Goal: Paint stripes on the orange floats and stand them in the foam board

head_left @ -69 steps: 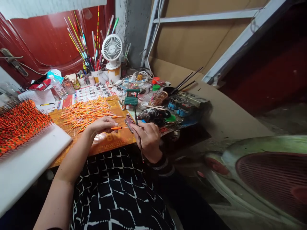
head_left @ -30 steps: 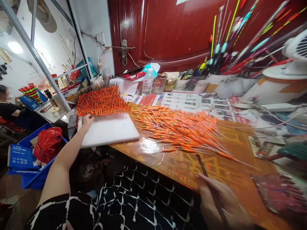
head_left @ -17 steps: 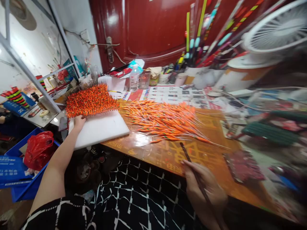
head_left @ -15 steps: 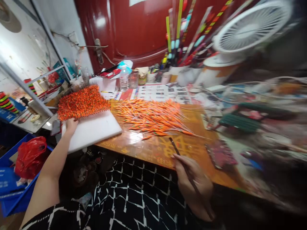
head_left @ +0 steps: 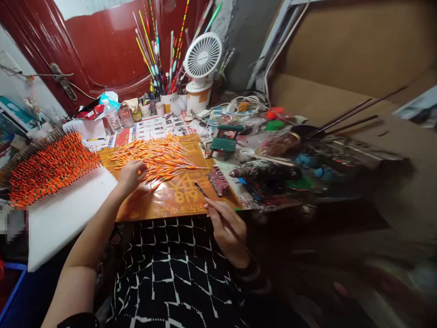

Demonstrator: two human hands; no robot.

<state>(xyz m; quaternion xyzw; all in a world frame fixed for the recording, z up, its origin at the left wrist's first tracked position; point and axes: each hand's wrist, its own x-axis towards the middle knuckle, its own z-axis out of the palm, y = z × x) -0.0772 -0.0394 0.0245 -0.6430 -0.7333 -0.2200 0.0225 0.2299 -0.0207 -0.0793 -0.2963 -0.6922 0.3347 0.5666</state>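
My left hand point(head_left: 132, 176) is at the near left side of a loose pile of orange fishing floats point(head_left: 160, 157). Its fingers are curled and pinched against the pile; what they grip, if anything, I cannot make out. In my right hand point(head_left: 228, 228) is a thin dark paintbrush point(head_left: 201, 190), tip pointing up and left, held above the table's front edge. On the left, many orange floats point(head_left: 54, 166) stand in dense rows in a white foam block point(head_left: 73, 205).
A small purplish ridged block point(head_left: 218, 180) lies right of the pile, near a green stand point(head_left: 223, 145). Behind are a plastic bottle point(head_left: 112, 117), a white fan point(head_left: 203, 57) and a container of long floats point(head_left: 169, 101). Clutter with cables point(head_left: 247, 105) covers the right side.
My left hand has left the foam block and moved right to the loose pile. The view has turned right. My right hand still holds the paintbrush.
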